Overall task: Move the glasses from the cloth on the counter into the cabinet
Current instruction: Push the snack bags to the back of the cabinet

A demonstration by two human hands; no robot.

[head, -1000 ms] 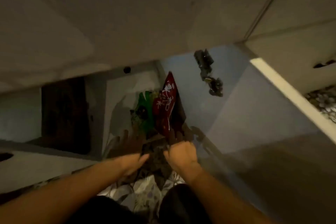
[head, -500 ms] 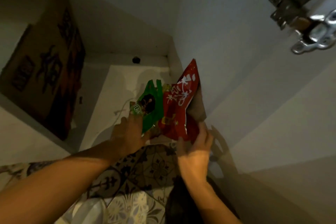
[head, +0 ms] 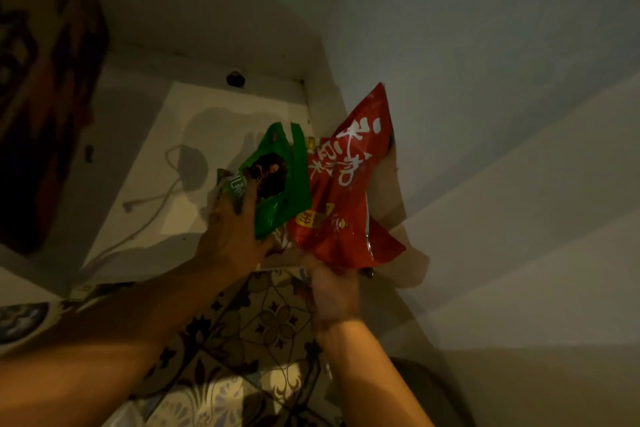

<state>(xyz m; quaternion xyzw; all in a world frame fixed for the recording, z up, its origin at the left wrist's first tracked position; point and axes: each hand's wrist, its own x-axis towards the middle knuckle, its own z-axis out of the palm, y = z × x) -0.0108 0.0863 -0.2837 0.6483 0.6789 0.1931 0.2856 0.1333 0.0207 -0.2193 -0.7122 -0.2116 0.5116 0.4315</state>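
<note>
where my right hand [head: 332, 291] lay open a moment ago, its fingers now grip the red packet [head: 346, 198], 3 o'clock of the green packet [head: 280, 184] my left hand [head: 235, 232] holds. cabinet shelf [head: 214, 121]: being cleared, likely. glasses: unseen.

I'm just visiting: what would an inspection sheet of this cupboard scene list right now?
Surface: white cabinet shelf, dimly lit.
Job's things: glasses, nothing seen.
Clutter: green packet and red packet side by side at the shelf's right end; brown paper behind the red one.
Hands: left hand holds the green packet; right hand grips the red packet's bottom edge.
Cables: pale cord lying on the shelf.
Surroundings: printed cardboard box at left; patterned surface below.
</note>
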